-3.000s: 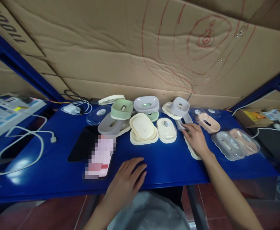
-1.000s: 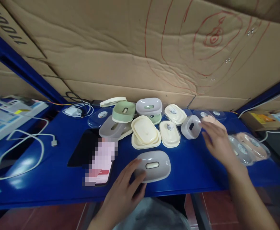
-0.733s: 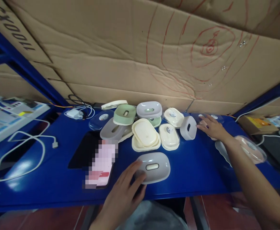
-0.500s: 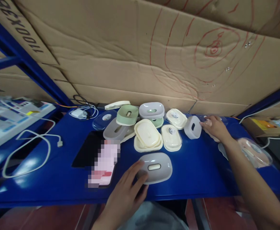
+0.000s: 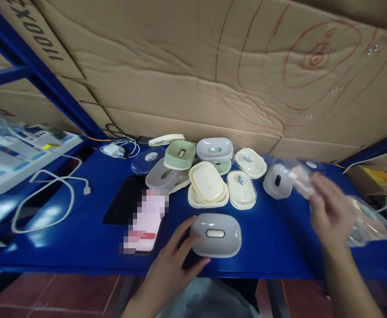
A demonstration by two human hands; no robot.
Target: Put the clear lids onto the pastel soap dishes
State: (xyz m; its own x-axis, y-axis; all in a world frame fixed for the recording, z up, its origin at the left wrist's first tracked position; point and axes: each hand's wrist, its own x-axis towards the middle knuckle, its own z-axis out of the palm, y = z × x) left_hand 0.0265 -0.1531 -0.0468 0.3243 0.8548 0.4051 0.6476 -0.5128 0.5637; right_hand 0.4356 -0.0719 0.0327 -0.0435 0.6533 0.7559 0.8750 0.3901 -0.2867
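Note:
My left hand (image 5: 183, 251) rests with fingers spread against the left side of a grey oval box (image 5: 228, 240), which has a slot in its top. My right hand (image 5: 332, 207), blurred by motion, grips a pinkish piece with clear plastic (image 5: 301, 180) above the table's right side. Just left of that piece a light grey slotted box (image 5: 277, 182) stands tilted. Cream lids (image 5: 206, 181), a green box (image 5: 179, 155) and a lilac-grey box (image 5: 215, 149) lie in a group behind the front grey box.
A phone (image 5: 147, 227) lies over a black tablet (image 5: 120, 203) left of my left hand. White cables (image 5: 70, 194) and a power strip (image 5: 44, 148) are at the left. Pink lids in clear covers (image 5: 369, 218) lie at the right, before a small carton (image 5: 362, 179). Cardboard (image 5: 147, 66) stands behind.
My right hand has lifted and come back toward me with the pinkish piece and clear plastic. My left hand's fingers have spread a little at the grey box. The view has shifted slightly.

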